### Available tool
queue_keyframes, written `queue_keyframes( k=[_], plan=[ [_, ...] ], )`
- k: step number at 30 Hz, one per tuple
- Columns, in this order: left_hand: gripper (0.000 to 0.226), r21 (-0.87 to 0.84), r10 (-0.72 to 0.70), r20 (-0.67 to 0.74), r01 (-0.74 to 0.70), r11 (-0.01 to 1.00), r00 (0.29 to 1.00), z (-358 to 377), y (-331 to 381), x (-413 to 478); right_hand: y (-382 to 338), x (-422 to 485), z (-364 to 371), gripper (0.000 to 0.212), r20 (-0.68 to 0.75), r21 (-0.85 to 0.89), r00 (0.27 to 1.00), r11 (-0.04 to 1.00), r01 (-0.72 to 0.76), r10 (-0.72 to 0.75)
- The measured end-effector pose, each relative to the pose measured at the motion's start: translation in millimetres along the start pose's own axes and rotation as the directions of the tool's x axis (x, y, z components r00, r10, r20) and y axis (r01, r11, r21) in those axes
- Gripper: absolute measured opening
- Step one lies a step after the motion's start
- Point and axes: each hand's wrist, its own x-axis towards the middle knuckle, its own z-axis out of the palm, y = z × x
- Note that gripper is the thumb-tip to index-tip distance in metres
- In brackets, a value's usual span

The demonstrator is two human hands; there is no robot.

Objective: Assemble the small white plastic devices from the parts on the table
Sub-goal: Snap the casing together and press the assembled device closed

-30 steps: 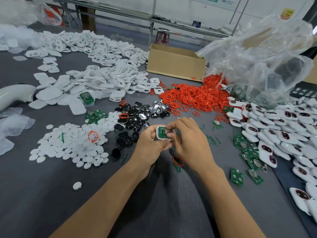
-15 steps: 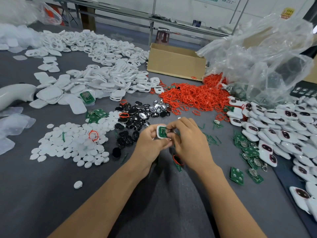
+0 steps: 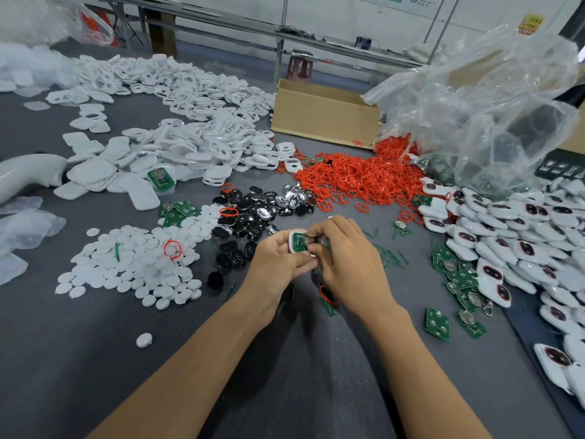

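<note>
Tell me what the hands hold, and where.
The left hand grips a white shell holding a green circuit board by its left side; the right hand pinches its right end.

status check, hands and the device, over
Left hand grips white shell, green board inside. Right hand pinches its edge. Nothing in the way; red ring lies by right wrist.
</note>
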Motion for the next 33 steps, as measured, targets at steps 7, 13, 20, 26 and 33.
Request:
queue_keyframes(
  k=[7, 13, 20, 26, 33],
  plan=[
    [0.036, -0.015, -0.015, 0.001, 0.015, 1.0, 1.0, 1, 3, -2, 0, -1, 1, 0.01, -0.007, 0.0, 1.0, 1.0, -0.002, 0.002],
    [0.023, -0.075, -0.04, 0.003, 0.04, 0.996, 0.999, 1, 5, 0, -1, -1, 3, 0.01, -0.03, 0.033, 0.999, 0.999, -0.037, 0.038],
    [0.02, -0.02, 0.001, -0.07, -0.003, 1.0, 0.998, 3, 1, 1, -2, -1, 1, 0.01, -0.028, 0.118, 0.997, 0.991, -0.064, 0.068],
    [0.017, 0.062, 0.08, -0.129, -0.072, 0.995, 0.988, 6, 1, -5, -1, 1, 0, 0.012, -0.026, 0.252, 0.996, 0.965, -0.076, 0.086],
    [0.014, 0.057, 0.102, -0.123, -0.096, 0.994, 0.987, 7, 2, -4, -24, 36, -8, 0.019, -0.131, 0.436, 0.977, 0.895, -0.096, 0.169]
  ],
)
